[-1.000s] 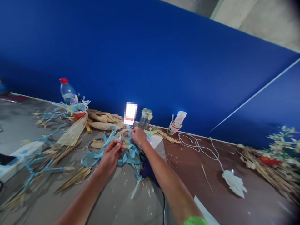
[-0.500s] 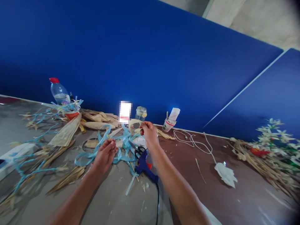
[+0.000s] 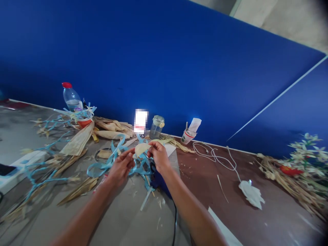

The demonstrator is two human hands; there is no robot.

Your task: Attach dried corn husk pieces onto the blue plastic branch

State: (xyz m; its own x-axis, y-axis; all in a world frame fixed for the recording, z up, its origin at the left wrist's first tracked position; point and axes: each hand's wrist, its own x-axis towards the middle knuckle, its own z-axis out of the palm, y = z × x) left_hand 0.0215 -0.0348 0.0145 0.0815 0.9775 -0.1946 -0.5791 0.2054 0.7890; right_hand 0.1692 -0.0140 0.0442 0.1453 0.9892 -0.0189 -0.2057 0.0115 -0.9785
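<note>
A pale piece of corn husk (image 3: pixel 141 149) spans the gap between my two hands above the cluttered table. My right hand (image 3: pixel 159 158) pinches its right end. At the other end, the fingertips of my left hand (image 3: pixel 123 165) close on the husk's edge. Beneath them lies a tangle of light blue ribbon (image 3: pixel 120 143). A dark blue glue gun (image 3: pixel 159 182) rests under my right wrist, partly hidden by the forearm, with its black cord running toward me.
Dried husks (image 3: pixel 112 128) lie at the back, near a red-capped bottle (image 3: pixel 71 99) and a lidded jar (image 3: pixel 156 127). Blue-wrapped stems (image 3: pixel 33 177) and a white power strip (image 3: pixel 20 171) are on the left. To the right are a paper cup (image 3: pixel 188 136), white cable (image 3: pixel 217 158) and white flowers (image 3: pixel 304 150).
My right hand has lowered the husk piece and brought it toward my left hand. My left hand has moved in to its near edge. The view has shifted slightly left.
</note>
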